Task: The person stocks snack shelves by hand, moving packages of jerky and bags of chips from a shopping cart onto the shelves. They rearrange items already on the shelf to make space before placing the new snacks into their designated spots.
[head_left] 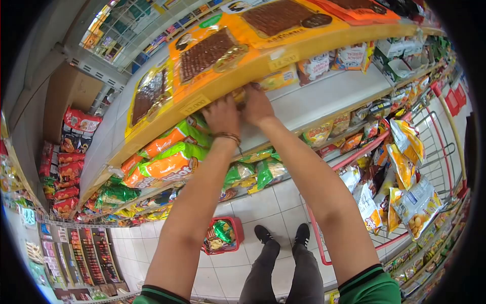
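Note:
Both my arms reach in under the edge of the upper shelf [167,112]. My left hand [223,120] has its fingers bent around a small yellow-brown packet [238,96], mostly hidden by the hands and the shelf edge. On the packet's other side, my right hand [257,107] is closed against it, its fingertips out of sight. Left of my left hand lie orange and green snack bags [167,168]. A yellow packet [278,78] stands just beyond my right hand on the lower shelf [319,96].
Large yellow-orange packs [210,55] of brown sticks lie on the upper shelf. A red-edged cart [316,228] with several snack bags [417,205] stands at right. On the tiled floor, near my shoes [263,234], sits a red basket [236,234] holding packets. Red packets [68,167] are stacked far left.

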{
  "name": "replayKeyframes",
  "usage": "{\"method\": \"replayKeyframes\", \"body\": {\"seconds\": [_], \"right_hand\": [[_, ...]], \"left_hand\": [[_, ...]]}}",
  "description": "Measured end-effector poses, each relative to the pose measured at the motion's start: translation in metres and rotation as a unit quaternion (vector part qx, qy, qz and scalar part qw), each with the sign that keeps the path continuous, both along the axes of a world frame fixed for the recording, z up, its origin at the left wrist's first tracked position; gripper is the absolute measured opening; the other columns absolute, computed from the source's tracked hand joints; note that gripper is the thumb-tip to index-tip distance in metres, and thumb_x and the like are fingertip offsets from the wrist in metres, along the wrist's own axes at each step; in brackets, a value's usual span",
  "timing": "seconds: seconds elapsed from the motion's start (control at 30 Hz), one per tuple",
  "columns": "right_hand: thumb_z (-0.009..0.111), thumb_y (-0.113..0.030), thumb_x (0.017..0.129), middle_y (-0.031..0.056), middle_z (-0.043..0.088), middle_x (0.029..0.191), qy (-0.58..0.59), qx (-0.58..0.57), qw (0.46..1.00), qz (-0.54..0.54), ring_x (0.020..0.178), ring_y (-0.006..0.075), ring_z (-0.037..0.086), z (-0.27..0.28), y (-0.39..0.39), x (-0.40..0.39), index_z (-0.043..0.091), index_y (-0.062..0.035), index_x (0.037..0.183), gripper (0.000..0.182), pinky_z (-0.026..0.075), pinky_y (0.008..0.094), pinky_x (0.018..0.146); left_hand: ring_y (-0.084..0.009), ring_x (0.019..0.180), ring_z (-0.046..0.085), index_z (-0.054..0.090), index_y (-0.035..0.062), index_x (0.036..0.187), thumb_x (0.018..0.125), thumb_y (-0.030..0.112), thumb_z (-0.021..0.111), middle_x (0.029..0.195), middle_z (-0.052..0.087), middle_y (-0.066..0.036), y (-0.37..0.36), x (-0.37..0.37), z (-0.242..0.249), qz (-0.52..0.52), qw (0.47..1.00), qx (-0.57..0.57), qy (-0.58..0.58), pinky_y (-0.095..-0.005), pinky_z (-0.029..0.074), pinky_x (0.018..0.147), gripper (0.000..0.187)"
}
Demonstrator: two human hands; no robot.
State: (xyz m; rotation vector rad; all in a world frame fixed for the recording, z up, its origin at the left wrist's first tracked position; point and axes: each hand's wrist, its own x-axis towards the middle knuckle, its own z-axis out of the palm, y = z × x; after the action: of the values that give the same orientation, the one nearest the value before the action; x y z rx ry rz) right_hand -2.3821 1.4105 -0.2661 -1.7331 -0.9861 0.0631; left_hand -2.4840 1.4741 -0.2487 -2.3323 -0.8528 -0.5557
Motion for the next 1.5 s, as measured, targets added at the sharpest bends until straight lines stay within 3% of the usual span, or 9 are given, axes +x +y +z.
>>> {"method": "replayKeyframes", "body": {"seconds": [0.07,0.4,0.57,0.83,0.93,1.0,1.13,1.23,1.5], "right_hand": [[0.076,-0.011,0.075,0.0240,0.061,0.125,0.001,0.008,1.000,-0.007,0.117,0.0429,0.057,-0.005,-0.011,-0.004,0.054,-0.0035,0.132,0.061,0.049,0.0473,0.097],[0.072,-0.001,0.079,0.0159,0.069,0.099,0.065,0.050,0.996,0.035,0.091,0.0263,0.069,0.024,-0.211,-0.026,0.068,0.0007,0.109,0.030,0.054,0.0354,0.084],[0.072,-0.002,0.076,0.0156,0.069,0.100,0.027,-0.033,0.993,-0.105,0.100,0.0327,0.066,0.034,-0.321,-0.010,0.068,0.0000,0.104,0.029,0.051,0.0417,0.089],[0.071,-0.005,0.077,0.0183,0.055,0.133,-0.283,-0.373,0.771,-0.431,0.124,0.0412,0.052,0.028,-0.426,0.090,0.064,-0.0111,0.123,0.047,0.044,0.0482,0.103],[0.069,-0.005,0.080,0.0174,0.063,0.125,-0.077,-0.327,0.847,-0.411,0.115,0.0376,0.061,0.059,-0.448,0.103,0.066,-0.0103,0.122,0.043,0.049,0.0426,0.097],[0.070,-0.009,0.082,0.0204,0.067,0.119,-0.176,-0.228,0.863,-0.415,0.108,0.0369,0.065,0.060,-0.470,0.105,0.066,-0.0043,0.121,0.039,0.052,0.0402,0.091],[0.075,-0.012,0.087,0.0147,0.069,0.118,-0.118,-0.113,0.877,-0.452,0.110,0.0247,0.064,0.116,-0.469,0.036,0.065,0.0012,0.121,0.038,0.047,0.0361,0.100],[0.075,-0.011,0.087,0.0130,0.068,0.116,-0.028,-0.026,0.883,-0.468,0.108,0.0231,0.062,0.135,-0.442,-0.020,0.065,0.0037,0.119,0.037,0.048,0.0382,0.098],[0.080,-0.009,0.078,0.0137,0.066,0.110,0.129,0.102,0.982,-0.088,0.097,0.0201,0.063,0.134,-0.335,-0.110,0.065,0.0015,0.117,0.043,0.050,0.0352,0.090]], "left_hand": [[-0.0328,0.126,0.050,0.058,0.0180,0.133,0.090,0.029,0.060,0.125,0.061,-0.013,0.008,-0.004,0.009,0.056,0.997,-0.048,-0.018,-0.0615,0.033,0.104,0.044],[-0.0412,0.136,0.040,0.046,0.0136,0.144,0.078,0.036,0.075,0.143,0.047,-0.016,0.043,0.011,-0.015,0.040,0.996,-0.075,0.017,-0.0671,0.026,0.110,0.076],[-0.0377,0.137,0.040,0.051,0.0150,0.141,0.072,0.032,0.081,0.143,0.048,-0.014,0.073,0.013,-0.048,0.055,0.994,0.089,-0.008,-0.0647,0.028,0.111,0.077],[-0.0436,0.137,0.037,0.040,0.0129,0.147,0.061,0.037,0.089,0.145,0.044,-0.019,0.005,0.007,0.011,0.067,0.996,-0.059,-0.031,-0.0655,0.026,0.112,0.101],[-0.0474,0.139,0.032,0.039,0.0050,0.146,0.062,0.048,0.086,0.149,0.036,-0.028,-0.038,-0.003,0.023,0.032,0.990,-0.126,-0.057,-0.0639,0.022,0.115,0.106],[-0.0513,0.146,0.019,0.031,-0.0008,0.149,0.063,0.055,0.083,0.155,0.023,-0.035,-0.096,-0.012,0.033,-0.069,0.981,-0.129,-0.127,-0.0623,0.016,0.118,0.115],[-0.0468,0.149,0.016,0.023,0.0119,0.158,0.070,0.041,0.086,0.161,0.016,-0.027,-0.219,-0.047,0.032,-0.357,0.815,-0.394,-0.229,-0.0606,0.018,0.119,0.112],[-0.0461,0.149,0.018,0.031,0.0117,0.152,0.062,0.027,0.092,0.159,0.020,-0.026,-0.315,-0.065,0.036,-0.367,0.718,-0.528,-0.268,-0.0572,0.023,0.118,0.109],[-0.0409,0.128,0.052,0.051,0.0021,0.136,0.068,0.023,0.088,0.140,0.053,-0.023,-0.300,-0.080,0.062,-0.249,0.777,-0.404,-0.414,-0.0489,0.040,0.107,0.080]]}}
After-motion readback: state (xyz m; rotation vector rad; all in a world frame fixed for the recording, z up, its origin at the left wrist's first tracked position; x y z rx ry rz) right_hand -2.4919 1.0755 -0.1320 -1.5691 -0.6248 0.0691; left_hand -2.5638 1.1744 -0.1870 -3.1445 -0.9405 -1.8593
